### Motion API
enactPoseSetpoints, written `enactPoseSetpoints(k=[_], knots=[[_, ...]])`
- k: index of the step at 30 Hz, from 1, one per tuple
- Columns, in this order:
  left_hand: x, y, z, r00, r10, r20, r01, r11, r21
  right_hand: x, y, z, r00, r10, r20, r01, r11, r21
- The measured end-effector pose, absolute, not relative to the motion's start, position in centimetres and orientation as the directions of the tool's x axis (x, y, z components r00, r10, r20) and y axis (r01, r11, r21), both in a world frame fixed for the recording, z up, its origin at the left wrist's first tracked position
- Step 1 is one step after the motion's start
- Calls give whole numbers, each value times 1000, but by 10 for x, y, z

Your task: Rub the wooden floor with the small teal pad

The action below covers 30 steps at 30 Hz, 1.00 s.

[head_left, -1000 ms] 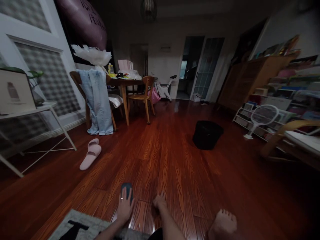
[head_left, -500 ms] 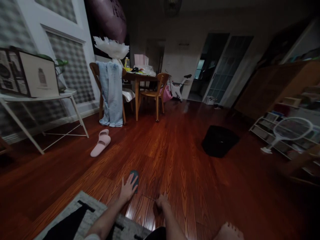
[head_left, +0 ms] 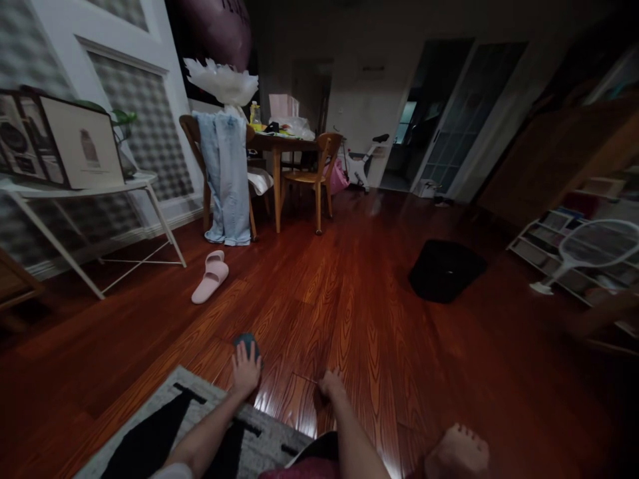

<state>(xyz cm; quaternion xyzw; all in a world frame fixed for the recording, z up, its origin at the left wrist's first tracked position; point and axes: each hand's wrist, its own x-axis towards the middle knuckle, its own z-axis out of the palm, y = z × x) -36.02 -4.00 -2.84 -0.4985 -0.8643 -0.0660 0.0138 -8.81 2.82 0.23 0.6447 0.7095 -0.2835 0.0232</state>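
Note:
My left hand lies flat with its fingers spread on a dark teal, cloth-like piece on the wooden floor. The fingers and palm hide much of this piece, so its exact kind is unclear. To the right, my right hand rests low against the boards with its fingers curled in. A thin line runs along the floor to its left; I cannot tell whether it is a seam or something held. What lies inside these fingers is hidden.
A grey and black rug lies under my left arm. My bare foot is at lower right. Ahead are a pink slipper, a black bin-like object, a white side table and a wooden chair.
My left hand has slid to the left across the floor with the teal piece under it. The right hand stays low, fingers still curled. The view has tilted slightly.

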Motion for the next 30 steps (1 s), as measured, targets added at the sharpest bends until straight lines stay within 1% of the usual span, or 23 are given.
enactPoseSetpoints(k=[3,7,9,10,12,14,15,17,18,20,22,25,28,30], knots=[[-296,-12,-35,-267,962,53,951,254,177,-87,28,8,-87,886,-455,955,-56,-292],[-230,19,-31,14,1000,3,949,-15,314,-85,27,13,-54,890,-452,964,-71,-256],[-225,27,-24,99,995,-16,927,-86,364,-82,26,14,-64,898,-436,963,-60,-264],[-231,28,-20,105,994,-11,924,-94,372,-80,25,15,-70,902,-426,961,-53,-271],[-262,25,-16,53,998,37,930,-63,362,-77,24,16,-78,913,-400,959,-41,-282],[-309,13,-15,-93,989,112,943,52,328,-76,24,17,-100,934,-343,957,-4,-291],[-336,4,-16,-188,974,130,944,142,298,-77,24,17,-125,944,-306,955,31,-295],[-385,-16,-19,-427,893,144,890,387,241,-84,25,17,-209,950,-230,943,134,-304],[-404,-27,-21,-539,830,145,833,500,236,-89,26,17,-265,943,-202,930,195,-311],[-428,-42,-25,-721,681,128,687,678,263,-102,27,14,-386,904,-185,890,312,-333],[-433,-49,-26,-804,585,103,587,754,297,-117,28,10,-491,847,-206,843,402,-358],[-421,-44,-24,-860,503,84,500,800,333,-131,34,7,-556,789,-260,812,449,-374],[-410,-38,-21,-882,461,94,463,816,345,-127,53,10,-540,802,-255,819,431,-379],[-409,-37,-22,-884,458,99,462,819,340,-112,77,13,-486,841,-240,846,383,-370]])
